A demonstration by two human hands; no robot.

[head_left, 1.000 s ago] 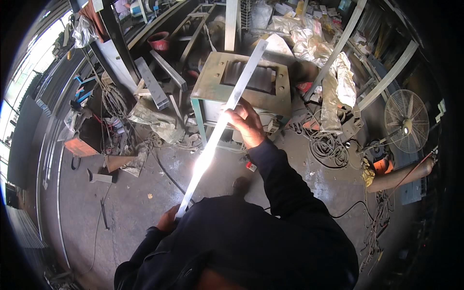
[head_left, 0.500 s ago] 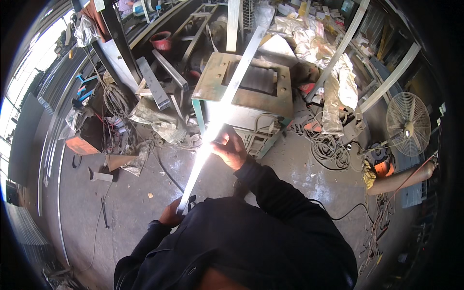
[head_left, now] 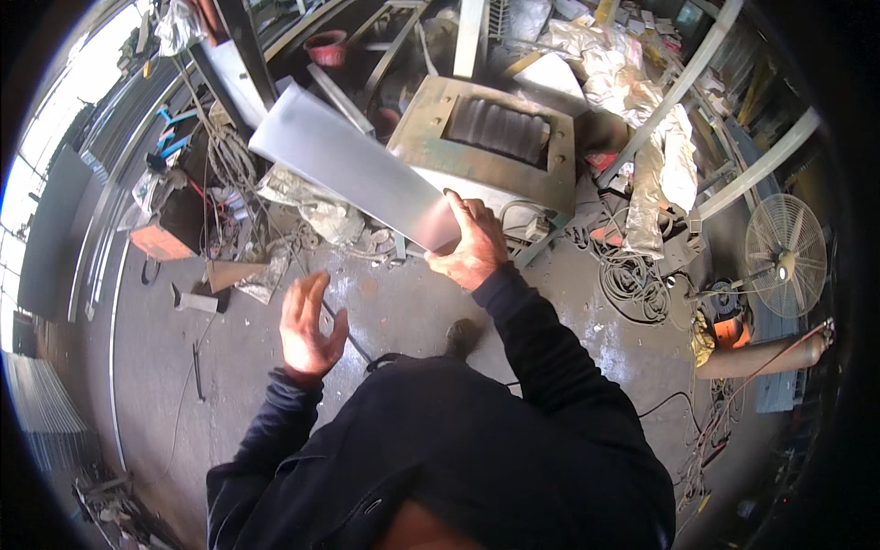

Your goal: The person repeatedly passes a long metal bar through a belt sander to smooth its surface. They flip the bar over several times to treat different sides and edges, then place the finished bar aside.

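A: What does the right grip (head_left: 472, 243) enclose?

B: It is closed on the near end of a flat-faced grey metal bar (head_left: 339, 156), fingers along the upper edge and thumb at the lower. The bar slants up and to the left from there, its far end raised in front of the clutter behind.

A: And the left grip (head_left: 310, 325)?

B: Open, with the thumb set apart from the fingers. It stands below the bar, apart from it, over the grey floor (head_left: 247, 367). Both forearms are in dark sleeves (head_left: 541, 339).

A: What lies just beyond the bar?

B: A metal machine housing (head_left: 414, 142), whose top plate frames a dark ribbed part (head_left: 498, 128). The bar crosses in front of its left side; whether they touch cannot be told.

A: And farther out?

B: To the right, a coil of cable (head_left: 632, 280) rests on the floor; beyond it are a round wire-caged fan (head_left: 786, 254) and a brownish cylinder (head_left: 761, 357), lying on its side. To the left is an orange-sided box (head_left: 163, 241). Toward the top are a red bowl-shaped container (head_left: 325, 48) and, at right, crumpled pale sheeting (head_left: 632, 101).
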